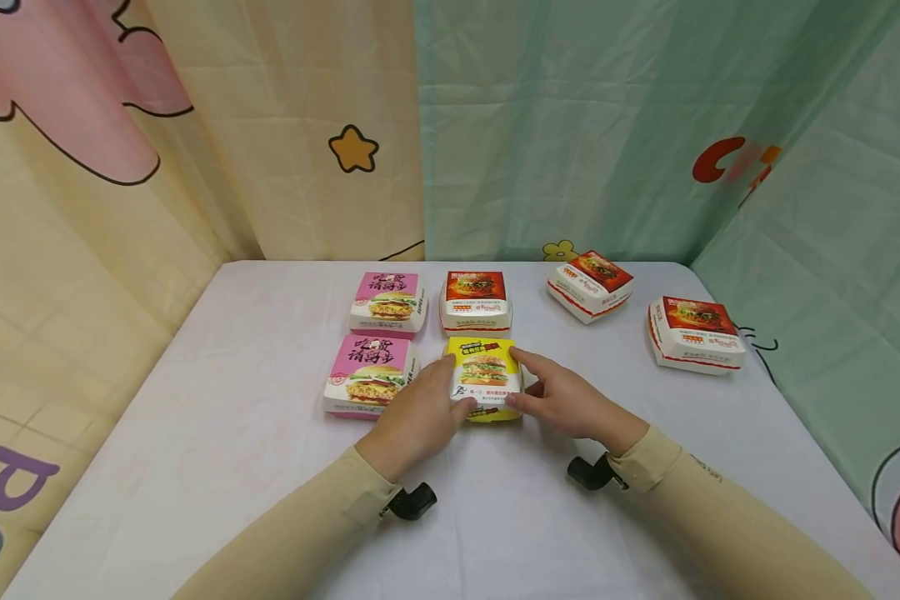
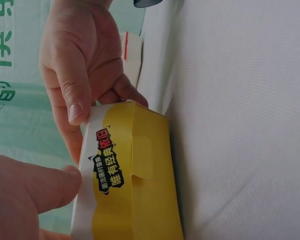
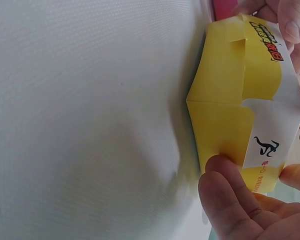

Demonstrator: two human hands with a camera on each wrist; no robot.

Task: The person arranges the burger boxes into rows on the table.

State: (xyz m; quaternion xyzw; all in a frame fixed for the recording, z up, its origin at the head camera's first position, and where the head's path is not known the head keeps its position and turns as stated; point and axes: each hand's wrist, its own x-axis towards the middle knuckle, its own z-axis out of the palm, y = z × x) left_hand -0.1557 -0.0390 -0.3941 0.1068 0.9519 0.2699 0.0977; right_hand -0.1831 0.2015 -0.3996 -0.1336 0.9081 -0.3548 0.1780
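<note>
A yellow-and-white burger box (image 1: 484,371), its lid closed, sits at the middle of the table between both hands. My left hand (image 1: 418,412) grips its left side, with the thumb at the near left corner of the lid. From the right, my right hand (image 1: 566,398) holds the opposite side between thumb and fingers. In the right wrist view, curled fingers (image 3: 225,195) press the yellow side wall of the box (image 3: 225,75). The left wrist view shows the left thumb (image 2: 55,187) along the top edge of the box (image 2: 152,180).
Left of the yellow box, a pink burger box (image 1: 371,375) lies close to my left hand, with another pink box (image 1: 388,302) behind it. A red-and-white box (image 1: 476,304) stands directly behind the yellow one. Farther right are a tilted red-and-white box (image 1: 591,285) and another (image 1: 694,335).
</note>
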